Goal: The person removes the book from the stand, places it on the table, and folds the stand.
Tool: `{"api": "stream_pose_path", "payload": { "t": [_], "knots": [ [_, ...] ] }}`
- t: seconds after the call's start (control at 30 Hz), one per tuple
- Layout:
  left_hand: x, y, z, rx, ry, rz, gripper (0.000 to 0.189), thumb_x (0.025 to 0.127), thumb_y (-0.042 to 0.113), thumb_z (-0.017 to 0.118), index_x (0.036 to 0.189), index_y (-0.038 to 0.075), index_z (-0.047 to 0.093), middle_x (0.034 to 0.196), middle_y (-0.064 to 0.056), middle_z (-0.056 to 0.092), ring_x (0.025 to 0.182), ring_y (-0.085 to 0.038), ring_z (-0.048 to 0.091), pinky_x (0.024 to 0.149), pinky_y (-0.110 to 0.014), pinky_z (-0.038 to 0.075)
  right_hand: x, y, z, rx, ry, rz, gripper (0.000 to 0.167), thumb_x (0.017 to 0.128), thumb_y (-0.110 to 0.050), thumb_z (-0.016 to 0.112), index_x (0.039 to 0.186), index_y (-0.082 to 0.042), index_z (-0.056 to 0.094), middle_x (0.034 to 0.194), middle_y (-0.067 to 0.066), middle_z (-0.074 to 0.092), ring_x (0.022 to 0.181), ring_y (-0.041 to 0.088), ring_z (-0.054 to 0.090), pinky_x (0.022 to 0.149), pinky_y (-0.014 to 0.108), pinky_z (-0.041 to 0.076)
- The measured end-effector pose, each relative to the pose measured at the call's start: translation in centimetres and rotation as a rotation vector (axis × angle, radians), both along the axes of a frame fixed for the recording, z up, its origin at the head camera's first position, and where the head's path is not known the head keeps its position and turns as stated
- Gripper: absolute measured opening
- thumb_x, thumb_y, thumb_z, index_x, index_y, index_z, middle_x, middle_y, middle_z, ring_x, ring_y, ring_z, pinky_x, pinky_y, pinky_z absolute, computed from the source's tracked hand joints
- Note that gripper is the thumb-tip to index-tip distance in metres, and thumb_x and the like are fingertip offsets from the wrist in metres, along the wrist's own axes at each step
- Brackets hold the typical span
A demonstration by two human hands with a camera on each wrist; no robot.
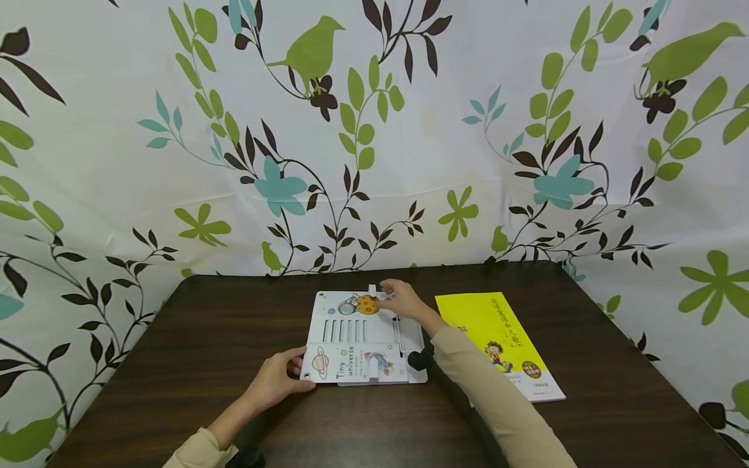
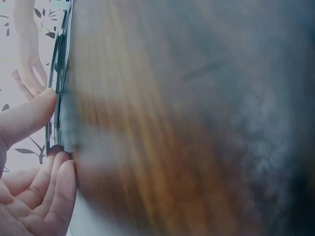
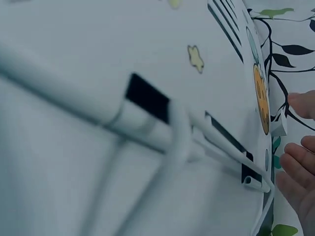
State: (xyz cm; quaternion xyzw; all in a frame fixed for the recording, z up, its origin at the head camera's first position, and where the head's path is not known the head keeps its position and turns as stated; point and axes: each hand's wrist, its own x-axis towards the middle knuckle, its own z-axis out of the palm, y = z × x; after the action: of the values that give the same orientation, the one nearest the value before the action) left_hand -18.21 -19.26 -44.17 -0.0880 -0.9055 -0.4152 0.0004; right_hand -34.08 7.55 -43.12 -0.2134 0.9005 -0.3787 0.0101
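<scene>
A white book stand (image 1: pixel 345 318), printed with planets and "Tiny universe", lies at the middle of the table. My left hand (image 1: pixel 275 377) grips its lower left corner; in the left wrist view the thumb (image 2: pixel 34 115) is on one face and the curled fingers (image 2: pixel 56 191) are at its edge. My right hand (image 1: pixel 404 300) is at the top edge, beside a small white clip (image 3: pixel 279 124). Its thumb (image 3: pixel 302 104) and fingers (image 3: pixel 298 167) stand apart around the clip. White rods (image 3: pixel 147 135), dark slots and a second clip (image 1: pixel 373 370) on the lower ledge also show.
A yellow and white children's book (image 1: pixel 497 344) lies right of the stand, partly behind my right sleeve (image 1: pixel 497 390). The dark wood table (image 1: pixel 234 325) ends at a patterned cloth (image 1: pixel 409 130) hanging behind it.
</scene>
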Motion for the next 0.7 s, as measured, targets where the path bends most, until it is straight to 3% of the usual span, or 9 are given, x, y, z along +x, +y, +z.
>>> {"api": "stream_pose_path", "payload": {
  "t": [0.33, 0.57, 0.7],
  "knots": [
    [-0.1, -0.2, -0.2, 0.010, -0.011, -0.007, 0.070, 0.059, 0.011, 0.083, 0.118, -0.012, 0.053, 0.080, -0.003, 0.059, 0.071, -0.012, 0.055, 0.059, -0.020, 0.045, -1.2, -1.0, -0.8, -0.001, 0.001, -0.025, 0.043, 0.084, -0.008, 0.063, 0.121, 0.008, 0.051, 0.105, 0.018, 0.059, 0.096, 0.027, 0.057, 0.084, 0.036, 0.047],
    [-0.2, -0.2, -0.2, 0.013, -0.015, 0.001, 0.070, 0.059, 0.011, 0.083, 0.118, -0.011, 0.053, 0.081, -0.004, 0.059, 0.071, -0.012, 0.055, 0.059, -0.020, 0.045, -1.6, -2.4, -0.7, 0.159, 0.072, -0.042, 0.035, 0.087, -0.013, 0.060, 0.117, 0.006, 0.057, 0.098, 0.014, 0.060, 0.087, 0.022, 0.054, 0.078, 0.035, 0.047],
    [-0.2, -0.1, -0.2, 0.013, -0.017, 0.001, 0.070, 0.059, 0.011, 0.084, 0.118, -0.011, 0.053, 0.080, -0.004, 0.059, 0.071, -0.012, 0.055, 0.059, -0.020, 0.045, -1.7, -2.7, -0.7, 0.179, 0.067, -0.054, 0.033, 0.087, -0.012, 0.060, 0.115, 0.005, 0.058, 0.098, 0.015, 0.059, 0.086, 0.022, 0.054, 0.077, 0.035, 0.047]
  ]
}}
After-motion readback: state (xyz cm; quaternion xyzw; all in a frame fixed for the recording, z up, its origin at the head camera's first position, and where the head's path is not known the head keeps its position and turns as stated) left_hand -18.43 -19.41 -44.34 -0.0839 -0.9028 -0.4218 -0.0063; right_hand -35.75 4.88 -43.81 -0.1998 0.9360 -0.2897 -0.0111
